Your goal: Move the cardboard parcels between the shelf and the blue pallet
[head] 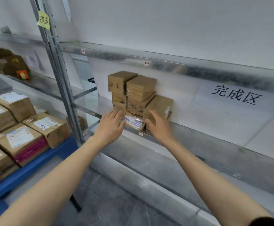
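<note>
- Parcels (133,95): boxy brown cardboard, taped, stacked on galvanised metal shelf (198,144).
- Left hand (111,126): fingers straight, at stack's left.
- Right hand (159,126): fingers loosely spread, at stack's right.

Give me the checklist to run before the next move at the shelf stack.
1. Hands free: left hand and right hand are open and hold nothing: ok.
2. Grip on a parcel: fingers reach the shelf stack, but contact is unclear: cannot tell.
3. Stack squared up: its upper parcels sit askew, and the right parcel is tilted: not ok.
4. Room on the blue pallet: the visible part is crowded with pallet parcels, and the rest is out of frame: cannot tell.
</note>
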